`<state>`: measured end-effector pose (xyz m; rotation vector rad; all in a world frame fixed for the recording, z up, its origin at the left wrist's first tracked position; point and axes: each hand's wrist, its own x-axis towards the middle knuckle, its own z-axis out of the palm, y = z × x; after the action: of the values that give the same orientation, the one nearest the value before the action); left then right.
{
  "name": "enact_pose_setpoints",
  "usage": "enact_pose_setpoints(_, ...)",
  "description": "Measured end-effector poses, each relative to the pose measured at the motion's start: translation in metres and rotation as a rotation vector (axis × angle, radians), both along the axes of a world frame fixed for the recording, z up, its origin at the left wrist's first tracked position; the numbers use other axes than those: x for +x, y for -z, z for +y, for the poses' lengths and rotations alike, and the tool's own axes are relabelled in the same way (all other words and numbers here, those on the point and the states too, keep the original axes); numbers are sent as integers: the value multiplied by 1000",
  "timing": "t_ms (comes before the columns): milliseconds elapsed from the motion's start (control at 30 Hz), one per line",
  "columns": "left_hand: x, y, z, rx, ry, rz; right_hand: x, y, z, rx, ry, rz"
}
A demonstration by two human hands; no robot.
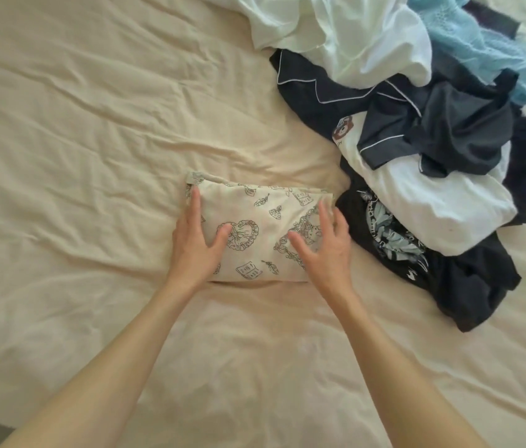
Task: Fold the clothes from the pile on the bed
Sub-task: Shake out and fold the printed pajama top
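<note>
Cream bed [77, 156]: folded printed garment [255, 218], long axis left-right, under flat left hand [195, 244], right hand [326, 244]; fingers straight; pile [432, 140] nearer right.

Cream printed-cotton garment [256, 221] with dark line drawings: folded into a flat rectangle on the bed. Just right of it, the loose clothes pile [416, 130]: navy white-piped, white, pale blue and black pieces, crumpled, overlapping.

Bed with wrinkled cream cotton sheet [93, 130]. Lying on it: folded cream rectangular garment with line-drawn print [255, 218], centre; loose pile of white, navy, black and light-blue clothes [432, 140], right.
</note>
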<state>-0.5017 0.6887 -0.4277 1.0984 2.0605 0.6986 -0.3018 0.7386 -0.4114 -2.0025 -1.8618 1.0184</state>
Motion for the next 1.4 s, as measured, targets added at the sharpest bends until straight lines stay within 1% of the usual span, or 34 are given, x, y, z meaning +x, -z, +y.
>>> enact_pose_setpoints(67,2,3,-2,-62,-5,-7,-5,7,-1,8,-128,-81)
enact_pose_setpoints(167,2,9,-3,-104,5,66,-4,19,-6,-2,-284,-209)
enact_pose_setpoints(233,1,11,-5,-88,24,90,2,24,-11,22,-372,-234)
enact_pose_setpoints(267,1,12,-6,-80,26,81,6,25,-12,51,-386,-209)
enact_pose_setpoints(300,1,13,-6,-73,21,62,11,25,-11,83,-361,-150)
enact_pose_setpoints(333,0,14,-7,-67,13,39,15,25,-10,102,-272,-51)
enact_pose_setpoints(400,-3,14,-7,-55,3,3,20,25,-8,69,38,174)
enact_pose_setpoints(433,-4,14,-7,-51,2,-6,20,25,-6,17,157,239)
enact_pose_setpoints(467,-5,14,-8,-51,2,-12,18,25,-5,-31,191,248)
enact_pose_setpoints(567,-5,10,-11,-74,-7,-24,12,26,-5,-146,113,273)
enact_pose_setpoints(667,-6,5,-9,-67,18,-14,9,27,-1,-223,199,386)
enact_pose_setpoints(767,-11,-2,-6,-31,12,-55,2,24,-3,-268,285,505)
enact_pose_setpoints(867,-12,-14,-15,-20,-11,-78,-3,15,-17,-203,255,458)
enact_pose_setpoints(1033,-1,-50,-54,-17,-7,-130,5,-24,-63,-90,206,397)
enact_pose_setpoints(1233,37,-130,-121,11,-6,-192,40,-107,-137,82,241,389)
enact_pose_setpoints(1300,51,-157,-140,40,23,-204,55,-138,-160,131,276,378)
enact_pose_setpoints(1400,69,-195,-160,41,93,-230,78,-181,-194,174,253,355)
